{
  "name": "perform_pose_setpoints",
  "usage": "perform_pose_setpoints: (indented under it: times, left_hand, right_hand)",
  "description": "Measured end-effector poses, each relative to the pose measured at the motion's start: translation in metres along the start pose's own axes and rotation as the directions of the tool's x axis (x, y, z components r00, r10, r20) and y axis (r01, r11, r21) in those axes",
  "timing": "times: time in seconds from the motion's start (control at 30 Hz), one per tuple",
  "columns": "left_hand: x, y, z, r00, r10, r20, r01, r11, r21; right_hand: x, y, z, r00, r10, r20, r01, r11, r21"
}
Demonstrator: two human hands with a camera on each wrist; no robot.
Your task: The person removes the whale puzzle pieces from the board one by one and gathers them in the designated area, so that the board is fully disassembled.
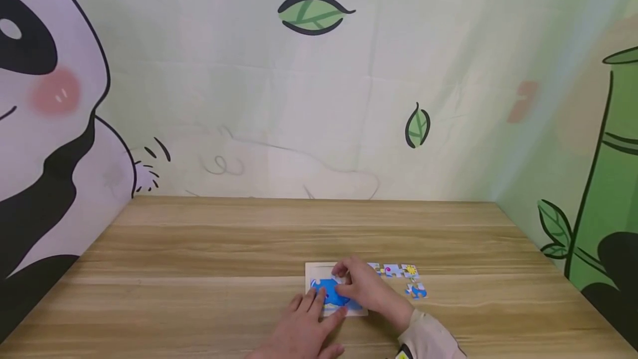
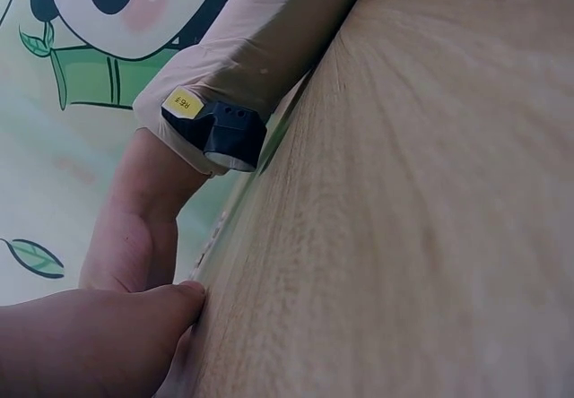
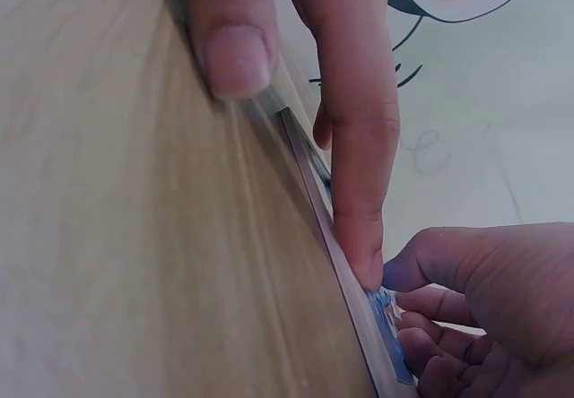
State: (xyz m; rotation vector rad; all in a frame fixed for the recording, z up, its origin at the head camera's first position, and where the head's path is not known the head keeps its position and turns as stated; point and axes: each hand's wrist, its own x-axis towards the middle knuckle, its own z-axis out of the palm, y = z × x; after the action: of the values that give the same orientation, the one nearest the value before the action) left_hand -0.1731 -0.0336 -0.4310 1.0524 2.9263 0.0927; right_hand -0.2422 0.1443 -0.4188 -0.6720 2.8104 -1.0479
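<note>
A small puzzle tray (image 1: 308,271) with a pale rim lies on the table, holding joined blue puzzle pieces (image 1: 329,287). My left hand (image 1: 306,326) rests on its lower left part, fingers extended and fingertips on the blue picture. Over the upper right part, my right hand (image 1: 366,287) has its thumb and fingers bent together at a puzzle piece, which they mostly hide. In the right wrist view, the right thumb (image 3: 439,255) is close to a left fingertip above the blue surface (image 3: 387,335). The left wrist view shows the left thumb (image 2: 170,313) by the right forearm.
Several loose puzzle pieces lie right of the tray, among them one with a sun (image 1: 411,270) and a blue-and-white one (image 1: 417,291). The wooden table (image 1: 199,270) meets a printed wall cloth (image 1: 239,93) at the back. A dark camera (image 2: 235,134) sits on the right wrist.
</note>
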Motion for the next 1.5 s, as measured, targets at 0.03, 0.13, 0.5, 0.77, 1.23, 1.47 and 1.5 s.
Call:
perform_pose_setpoints:
  times: [0.03,0.13,0.5,0.77,1.23,1.47,1.5]
  left_hand:
    - [0.0,0.0,0.0,1.0,-0.001,0.0,0.001,1.0,0.002]
    - [0.0,0.0,-0.001,1.0,-0.003,0.0,0.003,1.0,0.004]
    - [-0.001,-0.002,-0.003,1.0,0.006,-0.015,-0.006,1.0,0.027]
    - [0.001,-0.003,-0.006,1.0,-0.015,0.027,0.015,1.0,0.006]
    - [0.0,0.0,-0.007,1.0,-0.015,0.026,0.014,0.999,0.029]
    - [0.003,0.0,-0.005,0.995,-0.036,0.089,0.039,0.999,-0.032]
    - [0.004,0.0,-0.005,0.994,-0.038,0.098,0.042,0.998,-0.043]
  right_hand:
    - [0.0,0.0,0.0,1.0,-0.005,0.0,0.005,1.0,0.004]
    - [0.0,-0.001,0.0,1.0,-0.016,-0.004,0.016,1.0,0.017]
    - [0.004,-0.002,-0.001,1.0,-0.026,-0.013,0.027,0.998,0.055]
    - [0.004,-0.002,-0.001,0.999,-0.008,-0.035,0.012,0.994,0.11]
    - [0.002,0.0,-0.008,0.992,-0.018,-0.124,0.04,0.984,0.172]
    - [-0.002,0.003,-0.021,0.994,-0.024,-0.102,0.041,0.984,0.175]
    - [-0.003,0.004,-0.024,0.995,-0.02,-0.097,0.037,0.983,0.178]
